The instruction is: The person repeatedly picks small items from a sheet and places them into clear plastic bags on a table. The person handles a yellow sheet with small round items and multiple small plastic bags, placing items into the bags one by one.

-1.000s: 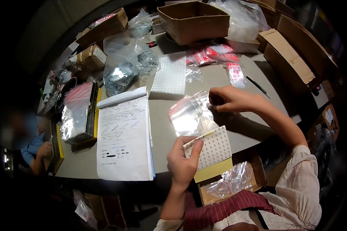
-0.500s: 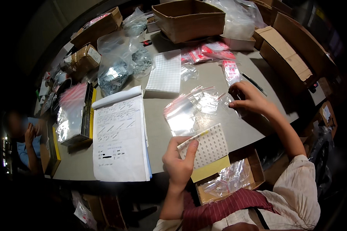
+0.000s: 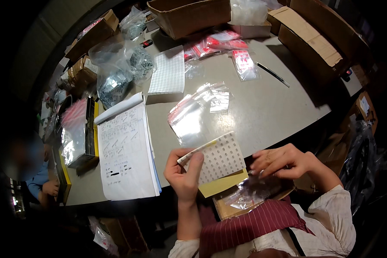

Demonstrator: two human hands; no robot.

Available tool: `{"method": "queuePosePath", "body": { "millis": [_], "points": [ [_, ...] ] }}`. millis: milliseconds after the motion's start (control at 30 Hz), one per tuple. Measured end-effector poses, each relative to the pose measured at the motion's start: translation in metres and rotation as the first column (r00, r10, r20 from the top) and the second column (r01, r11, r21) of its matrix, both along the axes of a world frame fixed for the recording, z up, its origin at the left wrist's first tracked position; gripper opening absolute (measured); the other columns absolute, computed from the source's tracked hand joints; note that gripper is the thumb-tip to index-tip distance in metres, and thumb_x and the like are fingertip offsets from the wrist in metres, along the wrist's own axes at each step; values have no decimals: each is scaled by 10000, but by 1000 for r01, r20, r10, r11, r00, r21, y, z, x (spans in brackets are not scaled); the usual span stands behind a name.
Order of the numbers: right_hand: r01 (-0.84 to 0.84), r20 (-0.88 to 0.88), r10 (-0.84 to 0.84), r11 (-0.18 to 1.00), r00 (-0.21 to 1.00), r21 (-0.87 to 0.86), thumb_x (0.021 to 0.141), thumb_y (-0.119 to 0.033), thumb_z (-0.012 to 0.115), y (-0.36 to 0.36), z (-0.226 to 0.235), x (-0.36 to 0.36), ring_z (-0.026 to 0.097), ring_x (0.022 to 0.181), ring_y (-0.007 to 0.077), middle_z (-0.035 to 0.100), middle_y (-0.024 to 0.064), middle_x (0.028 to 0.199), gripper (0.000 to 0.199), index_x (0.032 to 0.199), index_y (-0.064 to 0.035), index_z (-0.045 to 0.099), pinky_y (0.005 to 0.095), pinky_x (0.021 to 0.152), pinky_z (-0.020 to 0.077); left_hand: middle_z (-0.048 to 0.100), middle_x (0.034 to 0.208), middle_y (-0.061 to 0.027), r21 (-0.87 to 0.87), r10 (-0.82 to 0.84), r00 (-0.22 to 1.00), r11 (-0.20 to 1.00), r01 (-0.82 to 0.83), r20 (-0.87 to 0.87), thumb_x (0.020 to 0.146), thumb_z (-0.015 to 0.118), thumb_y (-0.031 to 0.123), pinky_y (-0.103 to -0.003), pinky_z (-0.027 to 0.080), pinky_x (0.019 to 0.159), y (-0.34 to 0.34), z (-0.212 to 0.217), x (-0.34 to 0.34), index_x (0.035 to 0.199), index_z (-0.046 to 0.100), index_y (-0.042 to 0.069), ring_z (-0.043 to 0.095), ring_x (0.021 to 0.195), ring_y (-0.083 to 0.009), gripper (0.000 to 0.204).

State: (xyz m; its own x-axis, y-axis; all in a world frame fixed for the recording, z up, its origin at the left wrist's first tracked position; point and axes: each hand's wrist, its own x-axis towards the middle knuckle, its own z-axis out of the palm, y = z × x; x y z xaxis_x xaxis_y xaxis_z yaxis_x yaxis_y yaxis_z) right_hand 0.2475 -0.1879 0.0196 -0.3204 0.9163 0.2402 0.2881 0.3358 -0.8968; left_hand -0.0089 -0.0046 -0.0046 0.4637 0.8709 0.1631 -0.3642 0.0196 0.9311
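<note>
Flanking the sticker sheet [image 3: 221,160]: notepad [image 3: 127,150], clear bags [image 3: 198,112].

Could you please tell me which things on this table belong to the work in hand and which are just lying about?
In hand: sticker sheet in left hand; clear bags under right hand.
Lying about: notepad, red packets, cardboard box, pen.

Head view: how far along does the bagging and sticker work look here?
Done: several clear zip bags lie on the grey table. In hand: the left hand grips a white sheet of small round stickers; the right hand reaches into clear bags in the brown cardboard box at the table edge. Left: that box holds more bags.
</note>
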Motion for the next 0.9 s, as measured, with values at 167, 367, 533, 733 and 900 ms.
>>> {"method": "queuePosePath", "body": {
  "millis": [167, 367, 533, 733, 900],
  "points": [
    [307, 91, -328, 933, 940, 188, 806, 60, 642, 22, 23, -1, 677, 1036, 319, 695, 166, 1093, 279, 1082, 35, 680, 397, 899, 537, 713, 888, -57, 45, -25, 988, 998, 32, -152, 909, 748, -9, -238, 520, 744, -2, 0, 1, 948, 670, -38, 635, 812, -84, 92],
    [229, 472, -526, 802, 708, 551, 696, -24, 720, 78, 25, -33, 614, 998, 333, 628, 142, 1079, 438, 1118, -10, 602, 396, 876, 513, 723, 881, -61, 122, 19, 965, 992, 13, -262, 916, 754, -4, -246, 535, 726, -4, 3, 5, 948, 686, -41, 646, 808, -91, 83],
    [194, 505, -625, 722, 595, 665, 698, -78, 679, 88, 14, -46, 623, 951, 314, 627, 127, 1036, 393, 1079, -3, 619, 391, 835, 532, 732, 859, -73, 182, 80, 961, 983, -32, -263, 923, 757, 13, -256, 540, 715, -5, 5, 7, 950, 697, -51, 654, 802, -98, 92],
    [146, 464, -715, 612, 523, 777, 651, -92, 664, 89, -5, -53, 626, 938, 306, 627, 136, 1043, 384, 1016, 23, 649, 403, 824, 550, 733, 795, -77, 230, 135, 932, 971, -58, -337, 922, 775, 103, -267, 523, 678, 2, 0, 11, 937, 707, -21, 645, 748, -92, 143],
    [135, 453, -709, 604, 541, 785, 637, -101, 668, 90, -10, -55, 628, 930, 314, 631, 139, 1037, 363, 978, 23, 650, 403, 816, 552, 725, 765, -81, 208, 136, 927, 976, -65, -349, 917, 779, 139, -274, 516, 656, 3, 0, 10, 918, 707, -5, 638, 716, -95, 161]
  ]
}}
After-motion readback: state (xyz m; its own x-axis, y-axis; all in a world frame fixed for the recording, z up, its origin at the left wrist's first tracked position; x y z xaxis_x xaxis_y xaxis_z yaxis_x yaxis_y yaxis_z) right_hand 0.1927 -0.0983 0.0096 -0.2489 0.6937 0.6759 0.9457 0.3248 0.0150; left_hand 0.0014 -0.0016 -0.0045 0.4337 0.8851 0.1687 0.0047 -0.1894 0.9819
